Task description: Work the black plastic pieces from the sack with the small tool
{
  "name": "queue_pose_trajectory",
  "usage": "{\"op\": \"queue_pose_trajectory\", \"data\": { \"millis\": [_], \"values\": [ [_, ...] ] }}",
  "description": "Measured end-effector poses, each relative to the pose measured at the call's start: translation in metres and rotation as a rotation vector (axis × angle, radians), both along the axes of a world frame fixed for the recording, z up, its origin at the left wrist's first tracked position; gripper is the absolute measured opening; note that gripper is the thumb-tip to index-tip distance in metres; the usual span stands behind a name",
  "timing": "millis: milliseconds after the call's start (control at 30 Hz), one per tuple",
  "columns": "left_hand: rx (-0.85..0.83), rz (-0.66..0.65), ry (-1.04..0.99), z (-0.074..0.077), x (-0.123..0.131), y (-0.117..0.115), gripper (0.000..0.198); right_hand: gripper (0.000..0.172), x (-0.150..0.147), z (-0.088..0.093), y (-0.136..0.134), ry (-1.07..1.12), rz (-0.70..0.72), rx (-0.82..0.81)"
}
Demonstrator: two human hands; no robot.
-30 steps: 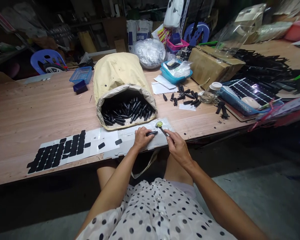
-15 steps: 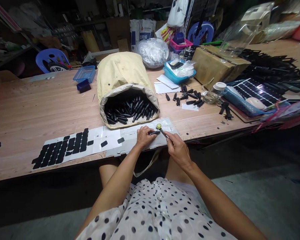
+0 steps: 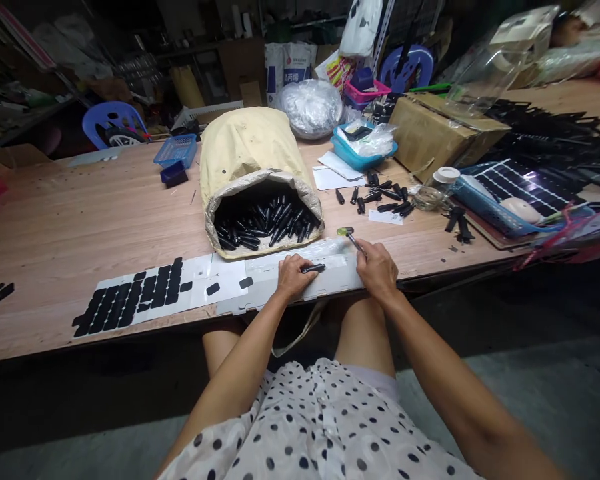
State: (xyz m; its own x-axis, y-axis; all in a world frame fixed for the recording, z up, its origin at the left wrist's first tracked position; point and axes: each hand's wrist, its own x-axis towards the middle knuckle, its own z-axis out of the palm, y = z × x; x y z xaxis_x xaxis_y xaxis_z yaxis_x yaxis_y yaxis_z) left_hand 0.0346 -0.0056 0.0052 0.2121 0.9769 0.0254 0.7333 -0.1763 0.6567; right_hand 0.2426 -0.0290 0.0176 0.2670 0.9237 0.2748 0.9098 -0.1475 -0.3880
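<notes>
My left hand [image 3: 293, 275] is closed on a slim black tapered piece [image 3: 314, 268], which lies low over a flat white cardboard sheet [image 3: 273, 288] at the table's front edge. In my right hand [image 3: 377, 270] is the dark handle of a small hammer [image 3: 345, 231]. Its yellow-green head points away from me, to the right of the black piece and apart from it. Beyond my hands, a cream sack [image 3: 253, 143] lies on its side, its mouth facing me. Many similar black pieces [image 3: 275, 220] fill the opening.
Left of the sheet lies white paper with rows of black stickers [image 3: 130, 297]. Loose black pieces [image 3: 380, 193] are scattered right of the sack. Farther right stand a cardboard box [image 3: 443, 133] and a blue basket [image 3: 510, 213]. Blue baskets [image 3: 176, 152] sit at the back left.
My right hand has moved the hammer right and away from the black piece; its head was right by the piece's tip before. My left hand still holds the piece. The view has shifted slightly.
</notes>
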Motion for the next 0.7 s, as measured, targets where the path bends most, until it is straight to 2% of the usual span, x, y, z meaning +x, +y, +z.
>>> {"op": "queue_pose_trajectory", "data": {
  "millis": [133,233,300,400,500,533,567,600,700],
  "values": [
    [0.015,-0.016,0.01,-0.001,-0.001,0.002,0.009,0.038,0.014,-0.011,0.028,-0.133,-0.086,-0.105],
    [0.038,-0.043,0.033,0.0,-0.002,0.003,0.009,0.037,0.011,-0.023,0.033,-0.219,-0.091,-0.055],
    [0.104,-0.099,0.028,-0.001,-0.004,-0.004,0.013,0.037,0.009,-0.028,0.032,-0.254,-0.088,-0.032],
    [0.228,-0.302,-0.023,-0.011,-0.009,-0.036,0.023,0.037,0.007,-0.03,0.031,-0.277,-0.08,-0.038],
    [0.239,-0.57,-0.055,-0.034,-0.025,-0.084,0.032,0.038,0.007,-0.028,0.031,-0.291,-0.084,-0.055],
    [0.205,-0.613,-0.047,-0.044,-0.032,-0.098,0.033,0.038,0.006,-0.027,0.031,-0.294,-0.087,-0.06],
    [0.15,-0.598,-0.026,-0.055,-0.04,-0.109,0.033,0.038,0.006,-0.026,0.031,-0.295,-0.09,-0.063],
    [0.08,-0.528,0.009,-0.065,-0.048,-0.117,0.033,0.038,0.006,-0.026,0.031,-0.293,-0.09,-0.066],
    [-0.135,-0.151,0.142,-0.088,-0.07,-0.121,0.028,0.038,0.005,-0.025,0.031,-0.277,-0.089,-0.064]
  ]
}}
